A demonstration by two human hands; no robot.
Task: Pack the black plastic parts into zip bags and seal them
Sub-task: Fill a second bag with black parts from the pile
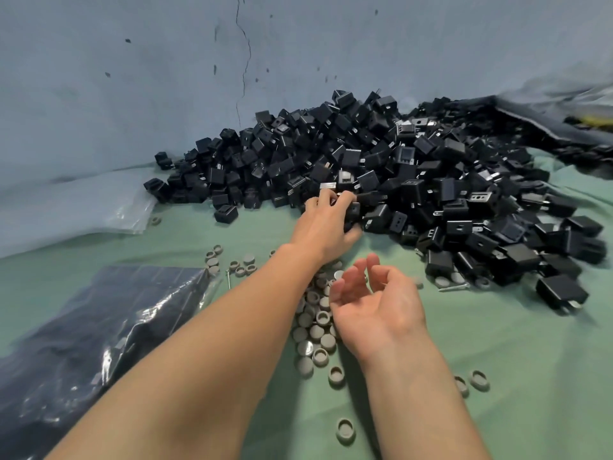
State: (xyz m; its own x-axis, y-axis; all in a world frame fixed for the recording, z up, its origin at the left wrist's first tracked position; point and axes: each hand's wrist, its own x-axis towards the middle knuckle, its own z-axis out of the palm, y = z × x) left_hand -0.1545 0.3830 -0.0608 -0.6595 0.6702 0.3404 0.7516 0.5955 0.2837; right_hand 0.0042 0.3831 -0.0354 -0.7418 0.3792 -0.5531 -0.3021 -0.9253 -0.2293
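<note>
Left hand sits at the near edge of the heaped black plastic parts on the green surface, fingers curled round a few of them; right hand is loosely open and empty over grey caps; filled zip bag lies at left.

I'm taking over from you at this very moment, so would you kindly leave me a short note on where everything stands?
Left hand: reaching forward, fingers curled round black parts at the near edge of the pile.
Right hand: open, palm up, holding nothing, above the grey caps.
Done: one filled bag lies at the left on the green cloth; I cannot tell whether it is sealed.
Empty bags: stacked at the far left by the wall.
Left: most parts are still loose in the pile, to be bagged and sealed.
</note>
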